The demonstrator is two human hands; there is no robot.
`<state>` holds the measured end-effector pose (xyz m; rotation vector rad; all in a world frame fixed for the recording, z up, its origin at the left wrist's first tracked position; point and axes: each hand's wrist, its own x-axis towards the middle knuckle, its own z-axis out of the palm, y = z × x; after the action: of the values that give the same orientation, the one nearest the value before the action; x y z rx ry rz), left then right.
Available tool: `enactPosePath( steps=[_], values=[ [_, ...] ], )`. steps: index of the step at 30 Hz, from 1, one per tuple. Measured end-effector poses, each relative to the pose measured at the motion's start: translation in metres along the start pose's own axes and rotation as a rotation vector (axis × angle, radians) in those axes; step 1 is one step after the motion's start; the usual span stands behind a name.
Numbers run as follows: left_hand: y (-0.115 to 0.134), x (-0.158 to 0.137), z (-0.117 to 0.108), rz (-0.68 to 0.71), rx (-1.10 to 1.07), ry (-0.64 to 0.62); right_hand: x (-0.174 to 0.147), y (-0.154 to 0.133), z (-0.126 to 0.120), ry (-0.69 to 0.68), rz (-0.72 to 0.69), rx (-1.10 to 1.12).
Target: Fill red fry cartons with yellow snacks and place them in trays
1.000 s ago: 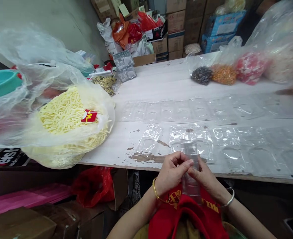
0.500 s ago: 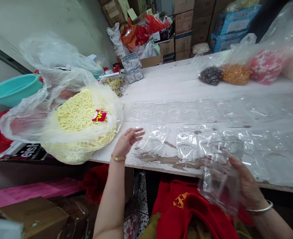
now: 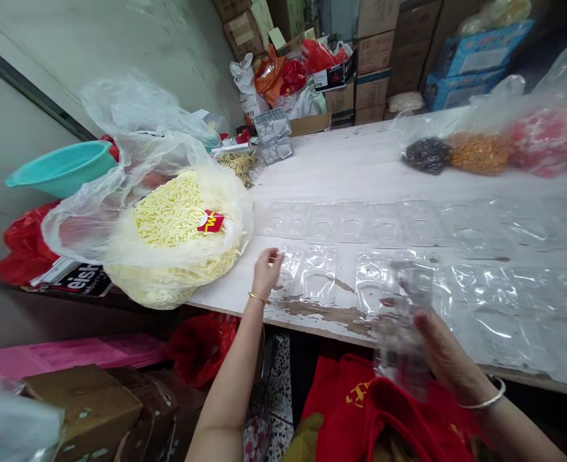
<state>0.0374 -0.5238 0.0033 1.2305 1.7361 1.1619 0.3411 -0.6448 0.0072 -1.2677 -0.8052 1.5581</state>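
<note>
At the left end of the front row, my left hand (image 3: 268, 272) has its fingers closed at the edge of a clear plastic blister shell (image 3: 289, 264) on the table. Beside it lies another clear shell (image 3: 318, 274). My right hand (image 3: 449, 359) grips a stack of clear plastic blister shells (image 3: 401, 340) above the table's front edge; the stack is blurred and hides some fingers. Along the table a back row of clear shells (image 3: 351, 223) runs left to right, with more shells (image 3: 499, 327) in front at the right.
Left of my left hand sits a big open plastic bag of pale yellow stick-shaped pieces (image 3: 167, 208) with a red packet (image 3: 210, 221) on top. A turquoise basin (image 3: 64, 170) stands behind. Bags of dark bits (image 3: 426, 155) and orange bits (image 3: 478, 154) lie at the back right.
My left hand has closed its fingers, and a blister shell now lies at them, left of the other one. My right hand has shifted slightly left with its stack. The view has swung left.
</note>
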Motion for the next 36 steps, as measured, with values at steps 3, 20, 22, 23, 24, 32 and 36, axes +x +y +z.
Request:
enactPosePath(
  steps=[3, 20, 22, 23, 24, 32, 36],
  values=[
    [0.035, -0.064, 0.026, 0.096, -0.136, -0.465, 0.008, 0.001, 0.018, -0.105, -0.073, -0.134],
    [0.051, -0.13, 0.06, -0.313, -0.831, -0.537, -0.004, 0.004, 0.045, -0.244, 0.178, 0.26],
    [0.046, -0.107, 0.03, -0.247, -0.781, -0.469, -0.004, 0.003, 0.032, -0.167, 0.255, 0.379],
    [0.042, -0.091, 0.008, -0.2, -0.724, -0.435, -0.003, 0.002, 0.023, -0.118, 0.272, 0.422],
    [0.038, -0.073, -0.016, -0.163, -0.658, -0.408, -0.002, 0.001, 0.014, -0.071, 0.277, 0.45],
    [-0.015, 0.052, -0.147, -0.184, -0.063, -0.193, 0.0, -0.001, -0.019, 0.083, 0.362, 0.499],
    [-0.034, 0.076, -0.133, -0.196, 0.059, -0.197, -0.001, 0.0, -0.006, 0.072, 0.367, 0.465]
  ],
)
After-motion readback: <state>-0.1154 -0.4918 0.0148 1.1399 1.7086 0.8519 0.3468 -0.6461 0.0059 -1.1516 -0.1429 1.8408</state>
